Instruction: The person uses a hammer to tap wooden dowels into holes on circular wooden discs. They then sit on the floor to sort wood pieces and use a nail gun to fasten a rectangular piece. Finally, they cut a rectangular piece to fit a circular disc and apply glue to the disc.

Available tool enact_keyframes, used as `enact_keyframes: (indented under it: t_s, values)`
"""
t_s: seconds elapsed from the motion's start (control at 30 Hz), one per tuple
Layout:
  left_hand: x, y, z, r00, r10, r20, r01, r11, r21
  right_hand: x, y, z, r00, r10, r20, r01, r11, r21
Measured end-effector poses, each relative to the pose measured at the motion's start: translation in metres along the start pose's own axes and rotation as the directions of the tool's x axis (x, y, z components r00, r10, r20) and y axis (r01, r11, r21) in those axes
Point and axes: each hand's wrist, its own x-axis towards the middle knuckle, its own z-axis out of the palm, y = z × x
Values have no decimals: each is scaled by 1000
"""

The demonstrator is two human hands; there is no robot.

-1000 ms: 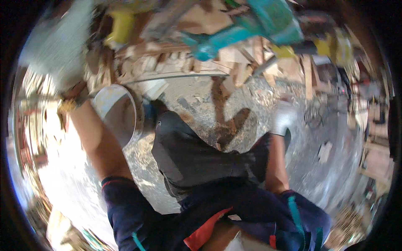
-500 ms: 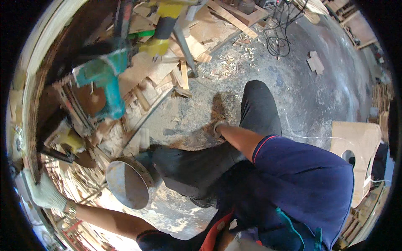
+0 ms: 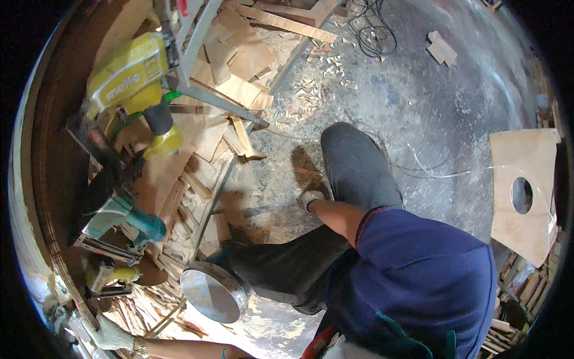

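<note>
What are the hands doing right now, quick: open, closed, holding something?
Left hand: at the wooden edge; whether it grips cannot be told.
Right hand: beside the right leg, partly hidden; open or closed cannot be told.

The gloved left hand [image 3: 112, 334] now shows at lower left instead of upper left; the teal power tool [image 3: 133, 221] appears at left, no longer top centre.

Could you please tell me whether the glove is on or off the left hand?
On: the pale glove covers the left hand and ends beside a golden band.
</note>
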Motion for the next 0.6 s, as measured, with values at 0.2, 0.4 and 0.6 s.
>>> enact_keyframes:
  t_s: [0.2, 0.4, 0.6]
  values:
    - [-3, -16, 8, 995, 49, -89, -60, 989, -134, -90, -149, -162, 669, -337, -662, 663, 673, 328]
    - [-5, -14, 1, 974, 144, -176, -161, 983, -86, -234, -277, -161, 524, -449, -724, 814, 15, 580]
    - [1, 14, -6, 988, 76, -136, -91, 990, -106, -230, -332, -101, 267, -380, -886, 963, 135, 232]
